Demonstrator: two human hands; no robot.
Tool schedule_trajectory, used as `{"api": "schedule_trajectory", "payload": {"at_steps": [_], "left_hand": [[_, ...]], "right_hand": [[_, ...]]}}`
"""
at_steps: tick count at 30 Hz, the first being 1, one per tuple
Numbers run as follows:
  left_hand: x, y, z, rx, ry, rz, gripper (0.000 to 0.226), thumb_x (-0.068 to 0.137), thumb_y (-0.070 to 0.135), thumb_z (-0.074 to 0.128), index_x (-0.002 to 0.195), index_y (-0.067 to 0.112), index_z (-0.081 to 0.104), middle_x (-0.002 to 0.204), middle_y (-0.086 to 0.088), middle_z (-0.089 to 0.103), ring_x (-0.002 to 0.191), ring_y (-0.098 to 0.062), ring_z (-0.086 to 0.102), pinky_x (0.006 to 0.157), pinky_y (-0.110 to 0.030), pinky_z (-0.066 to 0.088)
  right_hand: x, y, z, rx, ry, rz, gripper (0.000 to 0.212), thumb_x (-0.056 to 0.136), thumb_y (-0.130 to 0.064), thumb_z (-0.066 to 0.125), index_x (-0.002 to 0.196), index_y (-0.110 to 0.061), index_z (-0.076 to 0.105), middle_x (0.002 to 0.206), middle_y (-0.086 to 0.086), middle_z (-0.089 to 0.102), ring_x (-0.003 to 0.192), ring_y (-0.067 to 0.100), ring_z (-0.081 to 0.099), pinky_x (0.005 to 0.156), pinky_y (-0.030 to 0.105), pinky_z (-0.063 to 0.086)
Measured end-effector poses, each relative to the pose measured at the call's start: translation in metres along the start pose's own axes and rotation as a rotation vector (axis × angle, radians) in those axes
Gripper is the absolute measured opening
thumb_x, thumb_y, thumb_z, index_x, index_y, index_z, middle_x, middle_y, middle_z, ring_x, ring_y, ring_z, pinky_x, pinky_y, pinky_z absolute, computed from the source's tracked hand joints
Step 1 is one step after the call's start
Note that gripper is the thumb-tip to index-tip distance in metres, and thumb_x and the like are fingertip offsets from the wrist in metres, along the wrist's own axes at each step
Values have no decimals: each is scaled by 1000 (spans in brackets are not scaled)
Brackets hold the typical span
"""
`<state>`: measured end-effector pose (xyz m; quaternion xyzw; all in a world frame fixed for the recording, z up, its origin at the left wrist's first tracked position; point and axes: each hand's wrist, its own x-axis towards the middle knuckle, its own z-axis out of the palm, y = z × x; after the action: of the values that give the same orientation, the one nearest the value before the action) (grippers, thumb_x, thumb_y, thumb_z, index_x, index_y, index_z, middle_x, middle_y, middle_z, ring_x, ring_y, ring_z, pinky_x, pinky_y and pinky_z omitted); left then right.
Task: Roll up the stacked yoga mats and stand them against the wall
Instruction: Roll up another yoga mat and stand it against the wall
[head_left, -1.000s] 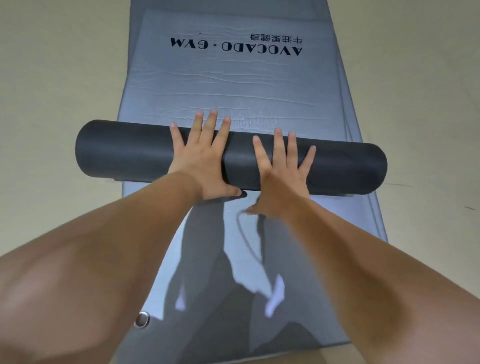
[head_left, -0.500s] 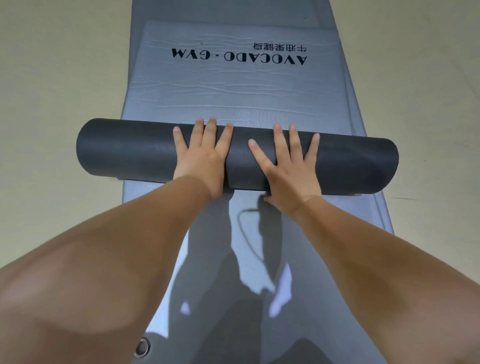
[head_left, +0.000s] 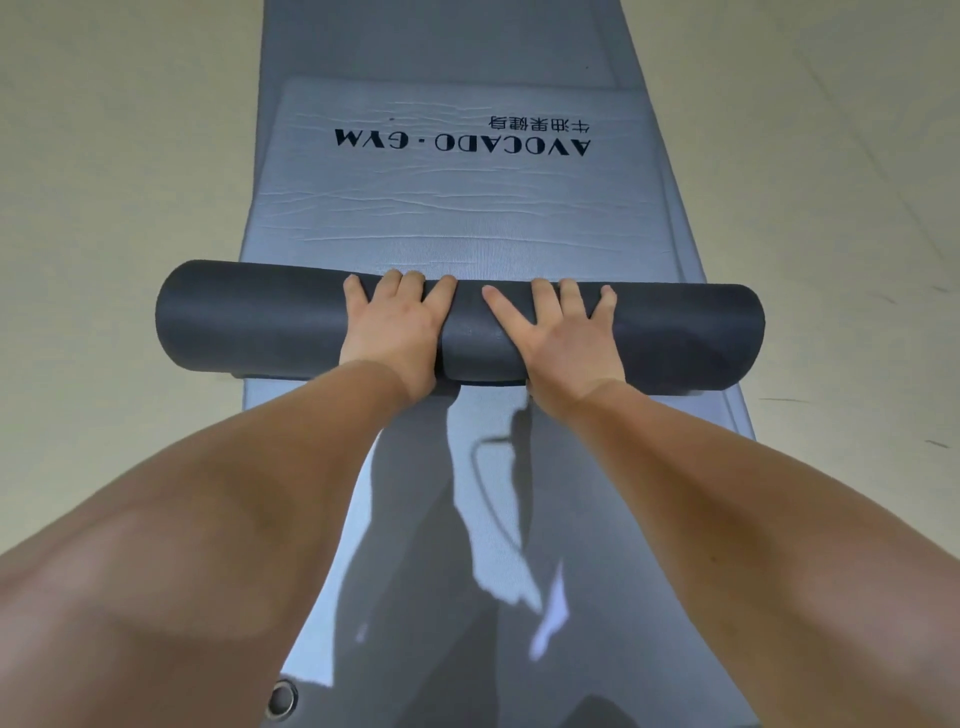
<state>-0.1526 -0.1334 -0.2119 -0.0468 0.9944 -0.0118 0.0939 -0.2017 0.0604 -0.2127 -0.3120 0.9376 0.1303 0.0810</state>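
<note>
The left hand (head_left: 392, 332) and right hand (head_left: 561, 338) are pressing side by side on the dark roll (head_left: 249, 317), each grip spread flat, fingertips reaching over its far crest. Compared with a second ago, the roll is lying farther ahead, and the printed strip (head_left: 457, 208) beyond the fingertips is shrinking, so this mat's rolling is nearing its end.

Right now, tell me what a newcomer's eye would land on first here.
The dark roll lying across the middle of the grey mat, with the left hand and right hand pressed on top, side by side. Beyond it, the upside-down lettering printed on the mat.
</note>
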Motion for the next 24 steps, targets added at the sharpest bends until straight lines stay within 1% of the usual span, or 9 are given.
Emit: {"api": "schedule_trajectory", "payload": {"at_steps": [6,9,13,14,17,18,20,22,24], "left_hand": [[-48,17,1,-3,-36,5,96,70,34,78,151,27,27,131,-4,52,123,-29,46,112,-67,24],[-86,34,-1,22,-112,-27,97,76,32,75,155,28,18,138,-4,47,129,-28,42,115,-67,20],[-140,58,-5,17,-218,-48,97,83,27,69,159,27,8,142,-7,41,134,-29,37,118,-67,15],[-153,61,-5,8,-233,-46,97,83,25,68,160,27,8,141,-7,41,134,-29,37,117,-67,15],[-187,70,-1,-14,-269,-45,95,84,21,65,160,25,8,143,-9,39,136,-31,34,117,-67,14],[-195,74,0,-16,-270,-46,93,86,20,63,160,24,7,147,-10,37,140,-32,31,117,-68,13],[-207,79,4,-30,-268,-65,91,89,18,58,161,23,3,156,-13,27,149,-34,20,117,-69,9],[-211,82,6,-41,-280,-89,93,90,17,58,161,23,-2,163,-15,17,154,-35,9,118,-71,4],[-208,82,4,-45,-298,-100,100,89,18,63,161,24,-6,165,-15,9,155,-36,2,118,-72,1]], "right_hand": [[-48,-12,5,48,-19,-9,115,87,-18,71,157,-41,-17,163,21,19,149,47,18,114,75,16],[-87,-21,9,86,-35,-9,106,92,-13,63,158,-42,-14,165,22,16,150,48,15,114,76,13],[-139,-29,14,121,-85,-32,107,92,-11,63,158,-44,-14,166,20,14,152,47,12,116,76,7],[-152,-32,16,124,-75,-43,108,89,-10,65,159,-44,-8,164,21,20,150,48,16,115,76,9],[-184,-43,31,92,29,-56,115,66,-9,84,160,-39,25,148,25,44,135,51,40,106,80,25],[-193,-47,35,97,44,-48,115,63,-8,85,159,-37,29,147,26,47,134,52,43,105,81,25],[-205,-53,39,110,39,-36,112,70,-7,80,159,-38,20,154,28,42,141,54,37,109,82,20],[-209,-55,38,125,49,-15,110,77,-8,74,159,-40,8,163,27,29,150,52,24,115,80,8],[-209,-56,37,153,41,1,113,75,-17,78,161,-39,8,169,26,15,156,49,11,117,75,-7]]}}
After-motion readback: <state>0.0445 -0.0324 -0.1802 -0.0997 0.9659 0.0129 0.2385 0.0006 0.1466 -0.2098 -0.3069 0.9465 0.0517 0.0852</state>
